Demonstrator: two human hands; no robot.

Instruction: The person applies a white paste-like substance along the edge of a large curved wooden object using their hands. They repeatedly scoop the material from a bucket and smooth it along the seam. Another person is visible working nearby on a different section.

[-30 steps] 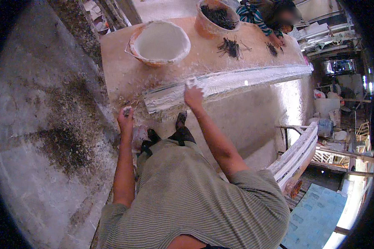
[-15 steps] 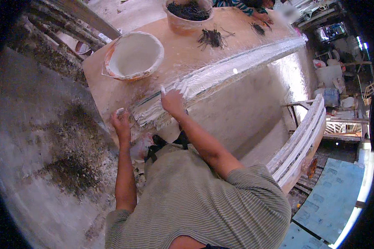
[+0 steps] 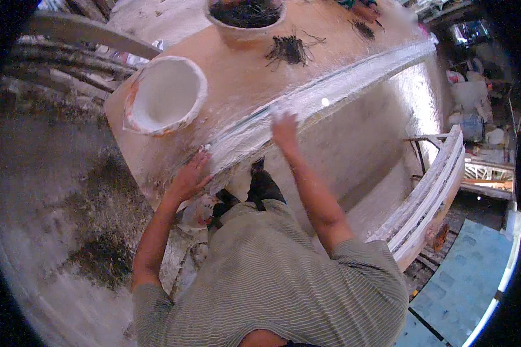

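Observation:
A long strip coated in wet-looking white paste [image 3: 353, 91] runs along the near edge of the tan table [image 3: 237, 81]. My left hand [image 3: 190, 178] lies over the strip's near left end, fingers stretched out and white stuff at the tips. Farther along, my right hand [image 3: 285, 134] reaches onto the strip with its fingers extended and somewhat blurred. Neither hand appears to hold anything. Left of the strip stands a white-crusted, orange-stained bowl [image 3: 201, 87], pale inside.
Behind the bowl, a tub [image 3: 249, 36] holds dark fibres. Two dark fibre bunches, a larger one [image 3: 289, 49] and a smaller one [image 3: 362, 29], lie beyond the strip. Another person's hand [image 3: 367, 10] is at the far end. A curved white moulding [image 3: 428, 202] stands at right.
My right hand has moved right along the strip. My left hand has come from beside the strip's end onto it, its fingers spreading out. The view has shifted slightly.

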